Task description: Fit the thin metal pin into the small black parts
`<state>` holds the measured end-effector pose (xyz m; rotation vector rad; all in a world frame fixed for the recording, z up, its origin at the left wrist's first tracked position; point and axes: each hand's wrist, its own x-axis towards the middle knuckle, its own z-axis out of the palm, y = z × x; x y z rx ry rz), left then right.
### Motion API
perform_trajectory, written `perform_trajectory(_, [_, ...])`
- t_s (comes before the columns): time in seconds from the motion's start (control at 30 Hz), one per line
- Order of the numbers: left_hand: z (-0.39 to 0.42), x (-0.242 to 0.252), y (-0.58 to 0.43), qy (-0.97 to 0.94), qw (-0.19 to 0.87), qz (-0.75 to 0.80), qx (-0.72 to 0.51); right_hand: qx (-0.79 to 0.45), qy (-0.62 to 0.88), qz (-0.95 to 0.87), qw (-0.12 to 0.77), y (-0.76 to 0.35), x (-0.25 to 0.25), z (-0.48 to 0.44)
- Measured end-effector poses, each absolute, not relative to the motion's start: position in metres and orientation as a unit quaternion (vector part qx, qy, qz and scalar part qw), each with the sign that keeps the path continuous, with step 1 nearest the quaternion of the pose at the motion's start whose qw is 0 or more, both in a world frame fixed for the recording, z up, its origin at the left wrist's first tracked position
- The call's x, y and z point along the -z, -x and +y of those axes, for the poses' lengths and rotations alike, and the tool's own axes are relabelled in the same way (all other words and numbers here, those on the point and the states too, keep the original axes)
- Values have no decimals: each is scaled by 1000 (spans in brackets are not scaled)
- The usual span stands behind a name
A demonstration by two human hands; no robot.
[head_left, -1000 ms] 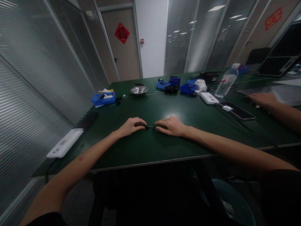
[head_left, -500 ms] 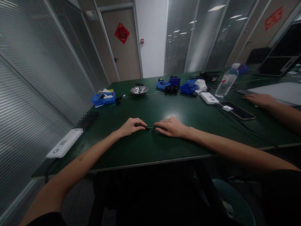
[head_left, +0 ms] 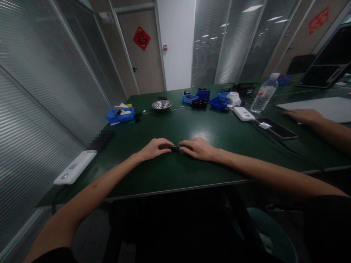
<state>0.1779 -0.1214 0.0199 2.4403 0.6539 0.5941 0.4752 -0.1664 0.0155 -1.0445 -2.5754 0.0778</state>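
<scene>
Low over the dark green table (head_left: 175,171), both hands meet in front of me. My left hand (head_left: 155,149) pinches a small black part (head_left: 173,148) between thumb and fingertips. Facing it, my right hand (head_left: 197,148) is closed on a small dark green piece (head_left: 178,147), mostly hidden by the fingers. A thin metal shaft shows between the two, close against the black part. Both pieces are too small to name exactly.
A metal bowl (head_left: 162,105) stands beyond my hands, with a blue tray (head_left: 120,114) left of it. Blue bins (head_left: 219,103), a water bottle (head_left: 265,94), a white power bank (head_left: 243,114) and a phone (head_left: 276,128) lie to the right. Another person's hand (head_left: 303,116) rests at far right.
My hands have come slightly closer together, with the left moving right. The gap between the black part and the green piece is smaller, and less of the thin shaft shows.
</scene>
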Motion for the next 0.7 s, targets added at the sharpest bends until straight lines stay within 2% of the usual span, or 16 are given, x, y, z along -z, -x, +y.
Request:
perform_trajectory(0.17, [-120, -19, -177, -900, 285, 246, -218, 0, 417, -888, 195, -480, -17, -163])
perform_trajectory(0.3, [-119, -19, -176, -900, 288, 246, -215, -15, 463, -869, 174, -484, -18, -155])
perform_trajectory(0.7, [-129, -23, -185, -933, 207, 206, -211, -15, 490, -858, 155, -483, -21, -155])
